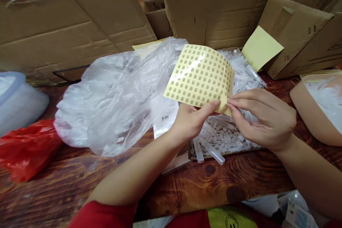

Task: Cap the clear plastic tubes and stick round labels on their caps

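My left hand (191,119) pinches the lower edge of a yellow sticker sheet (199,74) covered with rows of small round labels. The sheet curls upward above a shallow box of clear plastic tubes (227,137). My right hand (263,119) meets the sheet's bottom right corner, with thumb and fingertips pressed at its edge. Two tubes (211,151) stick out over the box's front rim.
A large crumpled clear plastic bag (112,96) lies left of the box. A red bag (26,148) and a pale round container (18,99) sit at far left. Cardboard boxes (299,25) stand behind. Another person's arm (310,114) rests at right on the wooden table (203,185).
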A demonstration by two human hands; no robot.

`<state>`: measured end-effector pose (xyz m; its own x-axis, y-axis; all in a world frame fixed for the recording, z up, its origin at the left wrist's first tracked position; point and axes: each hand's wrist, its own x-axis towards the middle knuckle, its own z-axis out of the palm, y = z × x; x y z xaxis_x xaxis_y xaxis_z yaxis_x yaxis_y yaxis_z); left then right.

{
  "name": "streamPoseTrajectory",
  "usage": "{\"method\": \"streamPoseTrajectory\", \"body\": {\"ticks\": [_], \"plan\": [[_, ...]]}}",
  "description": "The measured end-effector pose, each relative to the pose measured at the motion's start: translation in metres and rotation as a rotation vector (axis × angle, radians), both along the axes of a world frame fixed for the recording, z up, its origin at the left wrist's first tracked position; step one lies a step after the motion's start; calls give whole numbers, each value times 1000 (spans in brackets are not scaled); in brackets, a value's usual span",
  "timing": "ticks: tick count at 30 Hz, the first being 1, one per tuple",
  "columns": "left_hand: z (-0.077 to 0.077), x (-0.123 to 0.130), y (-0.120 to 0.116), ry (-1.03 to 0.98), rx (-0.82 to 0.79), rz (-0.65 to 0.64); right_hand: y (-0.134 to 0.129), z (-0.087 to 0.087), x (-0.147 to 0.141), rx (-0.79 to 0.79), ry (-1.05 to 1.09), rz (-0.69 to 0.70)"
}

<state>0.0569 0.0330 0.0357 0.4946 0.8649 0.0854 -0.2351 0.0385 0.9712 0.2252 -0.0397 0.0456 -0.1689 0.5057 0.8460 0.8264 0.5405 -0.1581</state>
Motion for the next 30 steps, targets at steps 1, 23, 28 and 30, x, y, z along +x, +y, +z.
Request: {"method": "streamPoseTrajectory", "body": {"ticks": [1, 23, 28, 30], "plan": [[0, 0, -2, 26, 31, 23, 0, 0, 0, -2, -1, -2], [-3, 1, -4, 77, 64, 77, 7, -5, 2, 20, -13, -40], [-2, 0, -2, 95, 66, 55, 9, -6, 3, -67, 180, 10], [-3, 0, -1, 96, 56, 44, 10, -8, 3, -114, 259, 36]]}}
